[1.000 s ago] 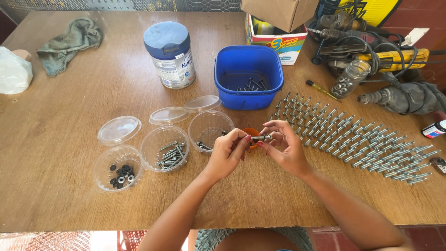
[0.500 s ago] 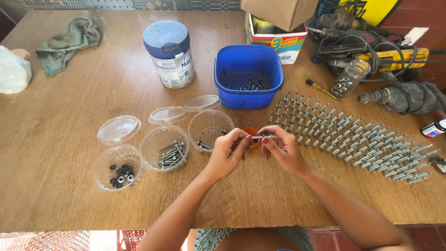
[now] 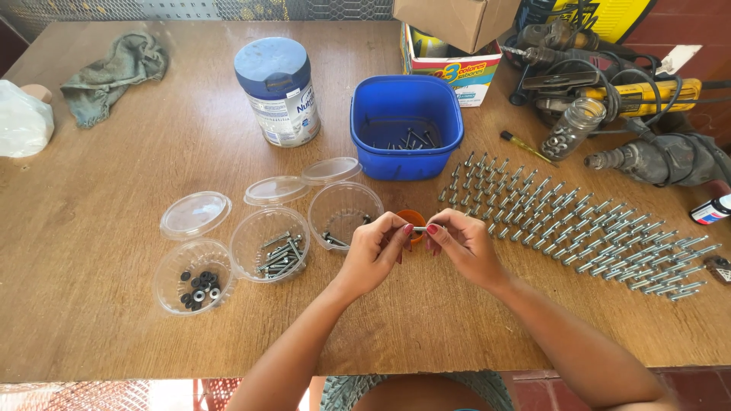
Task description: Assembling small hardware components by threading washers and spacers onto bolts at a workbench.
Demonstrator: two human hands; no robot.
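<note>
left hand (image 3: pixel 375 251), right hand (image 3: pixel 463 242): fingers pinch 1 bolt (image 3: pixel 419 228) | blue-lidded tin (image 3: pixel 279 93) behind

The small silver bolt (image 3: pixel 419 228) is showing only as a short sliver between the fingertips; the left hand (image 3: pixel 375 251) and right hand (image 3: pixel 463 242) are covering its ends, so its head and whatever sits on it are staying out of sight. The small orange round cap (image 3: pixel 412 219) is peeking out behind the fingers, mostly covered. The white plastic bag (image 3: pixel 21 122) is being cut off by the left edge, and the brown cardboard box (image 3: pixel 457 19) by the top edge. The tiny black and silver pieces in the clear plastic cup (image 3: pixel 195 283) are too small to tell apart. The grey power drill (image 3: pixel 670 158) is running off the right edge.
</note>
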